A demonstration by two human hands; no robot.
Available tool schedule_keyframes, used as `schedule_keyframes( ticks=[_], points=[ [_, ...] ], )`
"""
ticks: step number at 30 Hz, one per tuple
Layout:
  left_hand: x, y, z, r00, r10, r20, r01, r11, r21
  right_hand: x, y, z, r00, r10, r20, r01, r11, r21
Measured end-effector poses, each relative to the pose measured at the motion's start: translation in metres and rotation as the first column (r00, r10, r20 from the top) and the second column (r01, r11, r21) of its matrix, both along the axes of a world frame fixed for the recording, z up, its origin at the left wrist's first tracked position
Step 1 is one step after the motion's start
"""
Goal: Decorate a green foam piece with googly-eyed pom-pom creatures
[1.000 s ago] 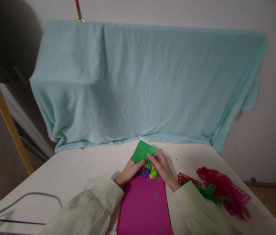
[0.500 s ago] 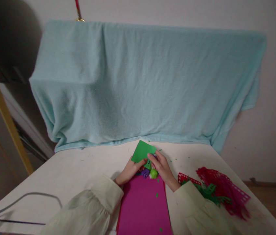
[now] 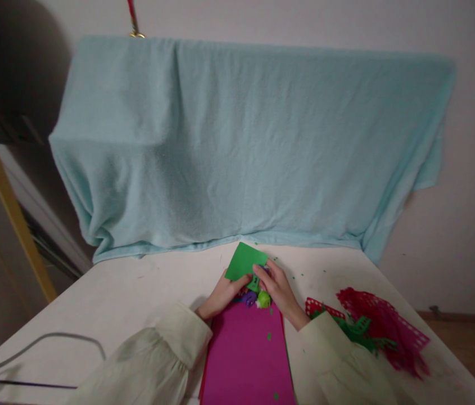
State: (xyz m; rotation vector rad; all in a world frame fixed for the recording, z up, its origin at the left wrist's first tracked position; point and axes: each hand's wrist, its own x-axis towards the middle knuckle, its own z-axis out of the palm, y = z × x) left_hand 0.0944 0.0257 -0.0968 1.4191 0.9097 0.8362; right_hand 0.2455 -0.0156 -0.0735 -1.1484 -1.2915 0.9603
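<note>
My left hand (image 3: pixel 224 295) is closed on the left edge of a green sheet of paper (image 3: pixel 245 260), thumb on top. A narrower green part with small cut-outs (image 3: pixel 254 283) shows between my two thumbs. My right hand (image 3: pixel 278 284) grips the paper's right side together with a small purple thing, mostly hidden by the fingers, that looks like a paper punch. Just below my hands lie a purple punch-like piece (image 3: pixel 249 299) and a lime-green one (image 3: pixel 263 300). They rest at the top end of a magenta paper stack (image 3: pixel 245 354), whose edges show red and green.
Cut red and magenta paper with holes (image 3: pixel 384 323) lies at the right, with green cut strips (image 3: pixel 359 332) among it. Small green bits dot the white table (image 3: pixel 157 292). A grey cable (image 3: pixel 68 334) curves at the left. Behind hangs a light blue cloth (image 3: pixel 254 140).
Almost nothing differs. Both hands keep their hold on the green paper, and the whole view has shifted very slightly.
</note>
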Motion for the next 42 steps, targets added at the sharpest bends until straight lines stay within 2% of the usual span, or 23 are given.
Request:
schedule_keyframes(
  ticks=[17, 21, 26, 30, 36, 39, 41, 42],
  points=[
    [0.000, 0.000, -0.003, 1.000, 0.016, 0.010, -0.016, 1.000, -0.008, -0.001, -0.003, 0.003, 1.000, 0.002, -0.023, -0.001, 1.000, 0.008],
    [0.000, 0.000, -0.002, 1.000, 0.016, 0.014, -0.015, 1.000, -0.006, 0.001, 0.000, 0.000, 0.999, 0.013, -0.041, -0.014, 0.999, -0.029],
    [0.001, -0.002, 0.002, 1.000, 0.016, 0.019, -0.016, 1.000, 0.012, 0.003, 0.007, -0.008, 0.993, 0.037, -0.111, -0.047, 0.995, -0.091],
    [0.001, -0.002, 0.004, 0.999, 0.030, 0.020, -0.030, 0.999, -0.017, 0.005, 0.009, -0.010, 0.985, 0.048, -0.168, -0.062, 0.995, -0.078],
    [0.002, -0.003, 0.001, 1.000, 0.024, 0.000, -0.024, 1.000, -0.001, 0.004, 0.011, -0.012, 0.944, 0.039, -0.328, -0.086, 0.987, -0.132],
    [0.003, -0.003, 0.007, 0.999, 0.040, -0.034, -0.037, 0.997, 0.071, 0.004, 0.013, -0.012, 0.923, 0.025, -0.383, -0.082, 0.987, -0.135],
    [0.002, -0.005, 0.020, 0.989, 0.103, -0.108, -0.075, 0.969, 0.234, 0.005, 0.014, -0.011, 0.909, 0.021, -0.416, -0.088, 0.986, -0.144],
    [0.000, -0.007, 0.028, 0.974, 0.157, -0.162, -0.090, 0.929, 0.358, 0.005, 0.014, -0.010, 0.901, 0.019, -0.432, -0.094, 0.984, -0.151]
  ],
)
